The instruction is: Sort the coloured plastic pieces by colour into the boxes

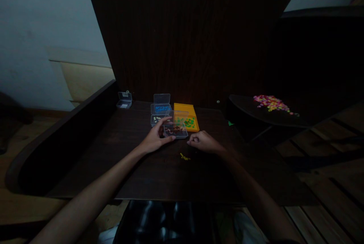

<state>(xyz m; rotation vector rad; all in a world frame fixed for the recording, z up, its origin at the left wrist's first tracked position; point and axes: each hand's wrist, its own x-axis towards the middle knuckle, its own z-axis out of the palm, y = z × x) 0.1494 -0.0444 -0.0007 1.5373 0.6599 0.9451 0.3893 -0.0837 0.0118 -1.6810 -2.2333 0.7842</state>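
My left hand grips the left side of a small clear plastic box with its lid up and dark reddish-brown bits inside. My right hand rests on the dark wooden table just right of the box, its fingers curled into a loose pinch; whether anything is in them is hidden. A few small yellow bits lie on the table between my hands. Behind the box lies an orange tray with green bits.
A clear box with blue bits and another with pale bits stand behind my left hand. An empty-looking clear box sits at the back left. A heap of pink and yellow bits lies on a dark tray at right.
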